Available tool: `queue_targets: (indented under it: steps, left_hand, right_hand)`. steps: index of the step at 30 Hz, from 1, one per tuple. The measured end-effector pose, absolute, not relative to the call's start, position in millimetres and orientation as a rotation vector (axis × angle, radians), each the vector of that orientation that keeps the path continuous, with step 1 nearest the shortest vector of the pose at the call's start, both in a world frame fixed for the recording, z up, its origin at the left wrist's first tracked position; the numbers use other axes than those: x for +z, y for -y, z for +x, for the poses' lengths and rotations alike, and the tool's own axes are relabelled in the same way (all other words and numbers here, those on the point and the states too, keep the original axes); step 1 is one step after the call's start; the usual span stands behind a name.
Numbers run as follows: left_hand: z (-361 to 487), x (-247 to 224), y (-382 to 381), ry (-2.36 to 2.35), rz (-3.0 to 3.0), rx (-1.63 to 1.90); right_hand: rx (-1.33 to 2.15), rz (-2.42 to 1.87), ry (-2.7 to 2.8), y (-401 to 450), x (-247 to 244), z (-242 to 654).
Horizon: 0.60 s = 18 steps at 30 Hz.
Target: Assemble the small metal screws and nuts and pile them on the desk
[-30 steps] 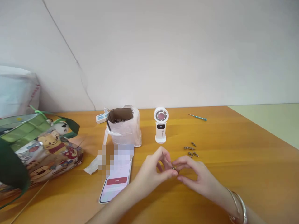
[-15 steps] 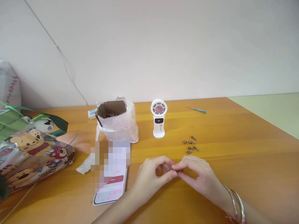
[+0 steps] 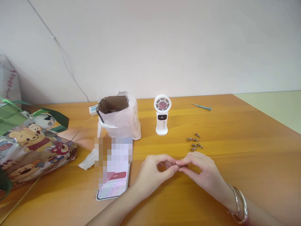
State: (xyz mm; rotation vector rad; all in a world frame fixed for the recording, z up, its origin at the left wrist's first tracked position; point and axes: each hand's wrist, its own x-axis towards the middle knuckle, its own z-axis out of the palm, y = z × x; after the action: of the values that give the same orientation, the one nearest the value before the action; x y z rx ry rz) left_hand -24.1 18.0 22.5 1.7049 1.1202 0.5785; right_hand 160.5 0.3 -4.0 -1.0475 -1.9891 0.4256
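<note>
My left hand (image 3: pixel 157 172) and my right hand (image 3: pixel 201 171) meet over the table, thumbs and fingertips pinched together. Between them sits a small dark metal screw (image 3: pixel 179 166), mostly covered by the fingers. Beyond the right hand lie several similar small metal screws (image 3: pixel 193 149), loosely grouped on the wood. Their fine detail is too small to make out. Two silvery bangles circle my right wrist.
A white handheld fan (image 3: pixel 162 117) stands upright ahead. Left of it is an open box in white plastic wrap (image 3: pixel 119 125), with a phone (image 3: pixel 115 188) in front. A cartoon-print bag (image 3: pixel 35 150) fills the far left. A teal screwdriver (image 3: pixel 202 107) lies at the back right.
The view has shifted slightly. Both hands keep their pinch on the small screw, with fingertips a little repositioned and the screw turned or more covered. The loose screws stay put.
</note>
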Motion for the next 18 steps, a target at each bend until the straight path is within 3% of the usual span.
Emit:
queue_targets:
  steps: [12, 18]
  left_hand:
    - [-25.1, 22.3, -16.7, -1.238, 1.847, 0.583]
    - [-23.3, 19.8, -19.9, -1.170, 1.779, 0.579]
  right_hand:
    - [0.246, -1.050, 2.098, -3.1, -7.2, 163.4]
    - [0.390, -1.048, 2.094, -4.4, -5.4, 164.3]
